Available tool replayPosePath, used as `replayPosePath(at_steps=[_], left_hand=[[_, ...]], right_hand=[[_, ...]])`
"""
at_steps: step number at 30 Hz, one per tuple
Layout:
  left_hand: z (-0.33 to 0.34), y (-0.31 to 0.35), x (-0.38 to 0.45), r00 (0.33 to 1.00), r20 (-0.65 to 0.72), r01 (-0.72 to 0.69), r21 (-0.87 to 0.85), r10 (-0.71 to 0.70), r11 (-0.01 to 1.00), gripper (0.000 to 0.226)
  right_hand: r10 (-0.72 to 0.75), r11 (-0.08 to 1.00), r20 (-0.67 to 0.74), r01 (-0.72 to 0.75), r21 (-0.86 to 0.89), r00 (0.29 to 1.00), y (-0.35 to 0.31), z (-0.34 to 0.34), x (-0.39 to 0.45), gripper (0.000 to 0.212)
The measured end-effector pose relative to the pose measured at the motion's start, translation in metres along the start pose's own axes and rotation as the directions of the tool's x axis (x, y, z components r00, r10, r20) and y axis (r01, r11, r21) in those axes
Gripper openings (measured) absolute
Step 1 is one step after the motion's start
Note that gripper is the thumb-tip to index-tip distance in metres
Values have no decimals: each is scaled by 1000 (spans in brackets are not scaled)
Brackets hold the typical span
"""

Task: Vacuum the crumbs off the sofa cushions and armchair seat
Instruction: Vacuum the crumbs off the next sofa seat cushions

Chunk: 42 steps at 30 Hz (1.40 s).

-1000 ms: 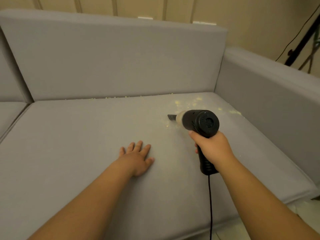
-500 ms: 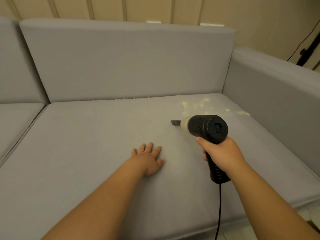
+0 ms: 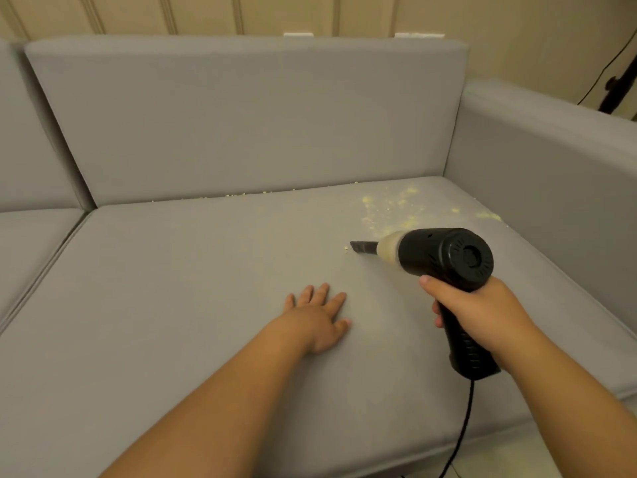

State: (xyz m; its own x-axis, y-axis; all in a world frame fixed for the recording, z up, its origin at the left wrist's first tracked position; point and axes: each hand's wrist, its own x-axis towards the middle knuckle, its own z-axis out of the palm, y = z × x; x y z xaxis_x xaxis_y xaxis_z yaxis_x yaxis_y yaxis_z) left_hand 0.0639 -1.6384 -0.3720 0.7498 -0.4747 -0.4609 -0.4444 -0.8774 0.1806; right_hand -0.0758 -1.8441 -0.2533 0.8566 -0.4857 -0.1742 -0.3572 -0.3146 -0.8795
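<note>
My right hand [image 3: 482, 313] grips the handle of a black handheld vacuum [image 3: 444, 257]. Its narrow dark nozzle [image 3: 363, 246] points left and touches the grey seat cushion [image 3: 193, 288], with one small crumb just at its tip. A patch of yellow crumbs [image 3: 389, 208] lies behind the nozzle near the back right corner of the cushion. More crumbs [image 3: 487, 216] sit by the armrest, and a thin line of them runs along the seam under the back cushion. My left hand [image 3: 319, 319] rests flat on the cushion, fingers spread, left of the vacuum.
The grey back cushion [image 3: 248, 119] rises behind the seat and the armrest [image 3: 551, 157] closes the right side. A second seat cushion [image 3: 31, 243] adjoins on the left. The vacuum's black cord [image 3: 463, 429] hangs over the front edge. A dark stand [image 3: 620, 81] is behind the armrest.
The vacuum's nozzle has slid a little left and toward me, away from the crumb patch. My left hand stays flat on the cushion. The view has shifted slightly.
</note>
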Motion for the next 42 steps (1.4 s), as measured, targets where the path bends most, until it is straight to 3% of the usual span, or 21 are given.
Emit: replayPosePath(at_steps=[23, 42], left_hand=[[6, 5, 10, 1000, -4, 26, 46, -26, 999, 71], [1, 7, 5, 999, 12, 34, 23, -34, 999, 71]], right_hand=[[-4, 995, 111, -7, 100, 994, 10, -21, 13, 32], [-58, 998, 118, 56, 20, 991, 3, -8, 6, 26]])
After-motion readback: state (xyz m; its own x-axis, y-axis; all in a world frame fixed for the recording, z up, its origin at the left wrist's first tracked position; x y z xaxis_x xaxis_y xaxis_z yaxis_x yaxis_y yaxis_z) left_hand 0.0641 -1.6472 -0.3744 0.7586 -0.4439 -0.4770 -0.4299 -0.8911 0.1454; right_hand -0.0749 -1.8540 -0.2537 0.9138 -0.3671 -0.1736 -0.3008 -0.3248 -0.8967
